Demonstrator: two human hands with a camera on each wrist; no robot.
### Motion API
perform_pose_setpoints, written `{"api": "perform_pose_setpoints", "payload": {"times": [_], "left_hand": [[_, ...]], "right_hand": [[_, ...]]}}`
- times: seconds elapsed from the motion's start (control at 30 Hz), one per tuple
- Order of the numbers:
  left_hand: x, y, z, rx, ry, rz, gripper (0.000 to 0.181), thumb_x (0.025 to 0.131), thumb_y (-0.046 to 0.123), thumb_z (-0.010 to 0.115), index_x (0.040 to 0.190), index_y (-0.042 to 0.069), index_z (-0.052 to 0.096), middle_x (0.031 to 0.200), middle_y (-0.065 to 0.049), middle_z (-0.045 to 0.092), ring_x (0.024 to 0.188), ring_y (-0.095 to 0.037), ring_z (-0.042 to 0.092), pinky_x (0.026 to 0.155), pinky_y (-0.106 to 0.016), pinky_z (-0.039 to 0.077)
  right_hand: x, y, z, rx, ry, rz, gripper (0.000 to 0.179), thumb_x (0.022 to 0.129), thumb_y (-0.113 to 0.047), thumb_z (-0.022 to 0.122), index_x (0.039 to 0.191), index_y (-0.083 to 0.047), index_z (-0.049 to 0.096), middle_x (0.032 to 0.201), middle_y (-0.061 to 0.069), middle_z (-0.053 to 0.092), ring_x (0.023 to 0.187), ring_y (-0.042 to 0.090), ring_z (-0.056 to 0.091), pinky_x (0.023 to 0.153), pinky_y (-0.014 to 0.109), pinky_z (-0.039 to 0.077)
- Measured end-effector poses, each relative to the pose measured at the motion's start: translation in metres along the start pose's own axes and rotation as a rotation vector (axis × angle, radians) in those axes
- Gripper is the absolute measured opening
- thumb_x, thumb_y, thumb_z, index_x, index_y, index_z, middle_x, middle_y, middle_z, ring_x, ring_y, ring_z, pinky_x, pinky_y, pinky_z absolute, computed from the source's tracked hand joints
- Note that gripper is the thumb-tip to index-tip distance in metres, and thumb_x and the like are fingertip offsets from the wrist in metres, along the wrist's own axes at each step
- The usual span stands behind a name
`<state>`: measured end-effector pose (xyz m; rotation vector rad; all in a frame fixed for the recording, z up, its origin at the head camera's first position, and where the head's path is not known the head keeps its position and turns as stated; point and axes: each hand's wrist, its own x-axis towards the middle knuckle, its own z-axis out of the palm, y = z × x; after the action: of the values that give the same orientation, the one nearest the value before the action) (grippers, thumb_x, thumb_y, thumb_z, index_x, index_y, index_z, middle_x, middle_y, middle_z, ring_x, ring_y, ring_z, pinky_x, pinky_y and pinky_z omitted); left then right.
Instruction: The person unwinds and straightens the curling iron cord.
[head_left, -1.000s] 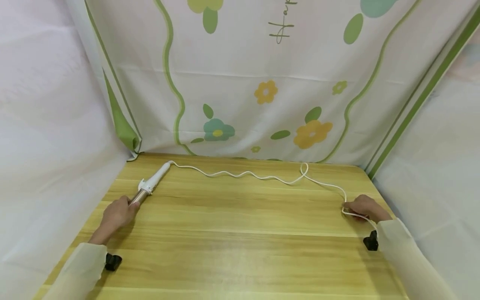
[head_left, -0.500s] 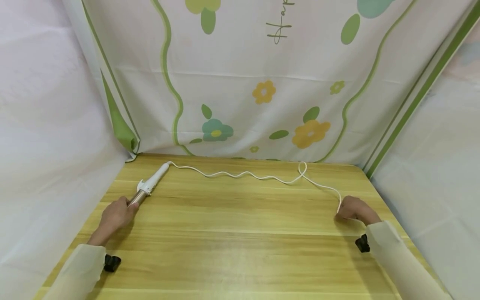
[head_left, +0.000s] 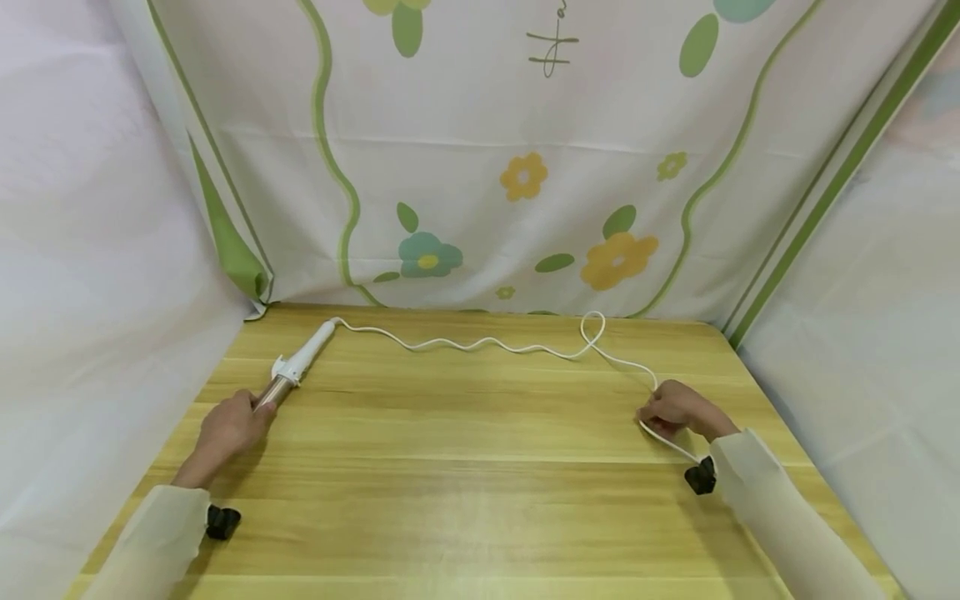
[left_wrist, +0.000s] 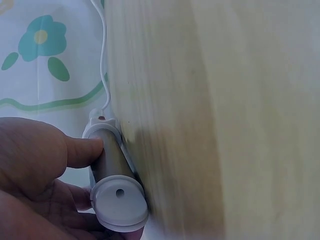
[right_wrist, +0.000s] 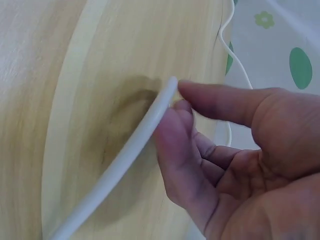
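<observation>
A curling iron with a white handle and a metallic barrel lies slanted at the table's left side, its handle toward the back. My left hand grips the barrel near its white tip, thumb on top in the left wrist view. From the handle's end a white power cord runs wavily across the back of the table, with one loop near the right. My right hand pinches that cord between thumb and index finger, as the right wrist view shows. The cord's far end is not visible.
The wooden table has a flowered white cloth hanging behind it. Plain white cloth stands on the left, and more on the right. Small black devices sit at both wrists.
My right hand has moved left and slightly toward the back with the cord, shifting the cord's loop a little left. The left hand and the curling iron have stayed in place.
</observation>
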<state>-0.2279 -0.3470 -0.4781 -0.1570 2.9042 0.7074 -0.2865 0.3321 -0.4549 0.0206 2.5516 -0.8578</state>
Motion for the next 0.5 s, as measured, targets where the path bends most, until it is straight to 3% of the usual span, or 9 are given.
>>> {"api": "perform_pose_setpoints", "payload": {"times": [0.2, 0.27, 0.37, 0.43, 0.5], "left_hand": [[-0.002, -0.003, -0.001, 0.002, 0.0, -0.005, 0.059, 0.106, 0.039, 0.038, 0.111, -0.019, 0.049, 0.077, -0.019, 0.057, 0.063, -0.024, 0.05, 0.053, -0.033, 0.039], [-0.001, -0.004, -0.001, 0.003, 0.003, -0.004, 0.056, 0.105, 0.039, 0.039, 0.101, -0.015, 0.055, 0.07, -0.014, 0.054, 0.059, -0.021, 0.047, 0.05, -0.032, 0.038], [0.0, -0.002, -0.002, 0.021, 0.025, -0.002, 0.051, 0.104, 0.039, 0.043, 0.086, -0.006, 0.057, 0.064, -0.01, 0.049, 0.054, -0.02, 0.044, 0.048, -0.032, 0.037], [-0.001, 0.001, -0.003, 0.043, 0.06, 0.008, 0.052, 0.103, 0.039, 0.045, 0.088, -0.009, 0.057, 0.069, -0.02, 0.051, 0.059, -0.029, 0.048, 0.051, -0.039, 0.039], [-0.001, 0.006, -0.004, 0.082, 0.108, 0.021, 0.059, 0.103, 0.041, 0.046, 0.1, -0.017, 0.054, 0.085, -0.035, 0.053, 0.073, -0.045, 0.053, 0.06, -0.048, 0.043]], "right_hand": [[-0.003, -0.011, -0.004, -0.077, 0.035, -0.013, 0.038, 0.098, -0.019, 0.059, 0.062, -0.008, 0.057, 0.052, -0.003, 0.049, 0.048, 0.01, 0.045, 0.053, 0.03, 0.049], [-0.005, -0.016, -0.006, -0.118, 0.054, -0.047, 0.038, 0.099, -0.019, 0.057, 0.063, -0.007, 0.055, 0.05, -0.002, 0.047, 0.047, 0.01, 0.042, 0.054, 0.03, 0.047], [-0.008, -0.025, -0.008, -0.154, 0.092, -0.08, 0.03, 0.099, -0.02, 0.057, 0.075, -0.002, 0.06, 0.056, 0.003, 0.055, 0.05, 0.012, 0.049, 0.056, 0.033, 0.049], [-0.011, -0.032, -0.009, -0.193, 0.124, -0.107, 0.027, 0.099, -0.022, 0.057, 0.085, 0.001, 0.063, 0.068, 0.009, 0.063, 0.056, 0.016, 0.057, 0.059, 0.034, 0.05], [-0.013, -0.04, -0.008, -0.243, 0.154, -0.139, 0.029, 0.099, -0.025, 0.057, 0.095, 0.003, 0.064, 0.082, 0.014, 0.068, 0.066, 0.021, 0.063, 0.062, 0.038, 0.052]]}}
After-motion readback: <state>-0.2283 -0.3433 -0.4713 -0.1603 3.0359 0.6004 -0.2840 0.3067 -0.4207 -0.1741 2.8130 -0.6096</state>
